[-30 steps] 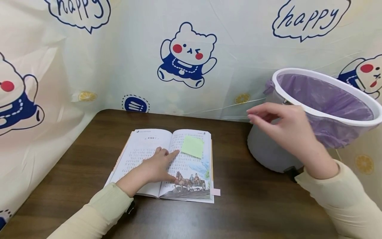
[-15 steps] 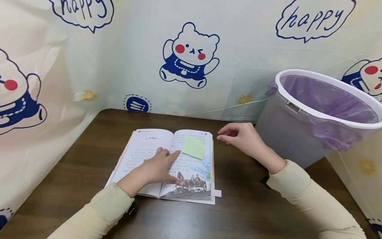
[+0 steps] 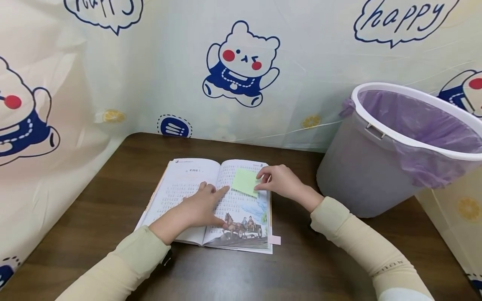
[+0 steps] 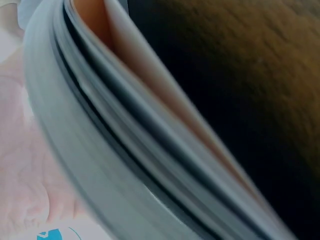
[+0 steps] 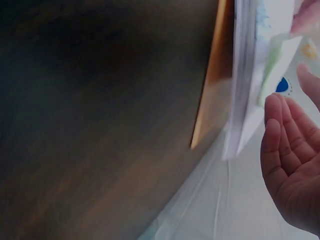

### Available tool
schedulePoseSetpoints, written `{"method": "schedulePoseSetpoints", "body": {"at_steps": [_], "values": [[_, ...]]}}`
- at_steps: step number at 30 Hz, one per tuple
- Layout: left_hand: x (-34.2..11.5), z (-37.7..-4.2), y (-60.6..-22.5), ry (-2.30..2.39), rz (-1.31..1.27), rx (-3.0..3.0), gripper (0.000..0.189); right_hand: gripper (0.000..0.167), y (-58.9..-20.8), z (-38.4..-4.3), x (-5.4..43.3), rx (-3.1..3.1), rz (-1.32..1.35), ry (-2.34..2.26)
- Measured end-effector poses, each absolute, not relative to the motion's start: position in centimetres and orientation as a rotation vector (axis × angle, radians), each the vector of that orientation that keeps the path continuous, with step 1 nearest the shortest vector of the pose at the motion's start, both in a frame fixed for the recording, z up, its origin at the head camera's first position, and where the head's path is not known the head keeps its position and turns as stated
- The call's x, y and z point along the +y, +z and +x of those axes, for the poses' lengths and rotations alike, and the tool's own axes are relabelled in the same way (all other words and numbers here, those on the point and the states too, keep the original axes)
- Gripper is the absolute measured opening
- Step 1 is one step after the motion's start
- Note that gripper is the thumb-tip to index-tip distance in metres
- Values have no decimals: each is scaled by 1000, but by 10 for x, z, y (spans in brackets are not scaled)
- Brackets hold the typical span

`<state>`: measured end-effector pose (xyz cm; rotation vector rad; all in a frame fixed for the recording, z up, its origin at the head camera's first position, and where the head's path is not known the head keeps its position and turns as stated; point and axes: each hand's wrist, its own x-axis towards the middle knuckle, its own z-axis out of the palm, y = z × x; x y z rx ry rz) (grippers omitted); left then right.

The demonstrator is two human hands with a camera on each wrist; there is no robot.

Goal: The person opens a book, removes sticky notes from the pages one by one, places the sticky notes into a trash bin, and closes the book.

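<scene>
An open book lies on the table with a light green sticky note on the upper part of its right page. My left hand rests across the pages near the spine, thumb and index finger spread. At the note's right edge is my right hand, thumb and fingers bent with a gap between them. In the right wrist view the note lifts away from the page, and the right hand has its fingertips close by its edge. The left wrist view mostly shows blurred page edges.
A grey bin with a white rim and purple liner bag stands at the right. A pale pink tab sticks out of the book's lower right side. Behind the brown table hangs a printed cloth.
My right hand has come from in front of the bin, leftward and down to the sticky note's right edge. The left hand has stayed on the book.
</scene>
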<state>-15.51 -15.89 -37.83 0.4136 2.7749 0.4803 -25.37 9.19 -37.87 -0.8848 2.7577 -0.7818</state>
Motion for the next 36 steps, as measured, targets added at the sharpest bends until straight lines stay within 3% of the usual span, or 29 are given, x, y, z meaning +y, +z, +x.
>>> {"method": "schedulePoseSetpoints", "body": {"at_steps": [20,36], "values": [[-160,-157,-378,442,399,2765,105,47,-390,-253,66,2798,-1061,-462],[-160,-155,-378,461,391,2756,104,40,-384,-248,71,2850,-1132,-464]]}}
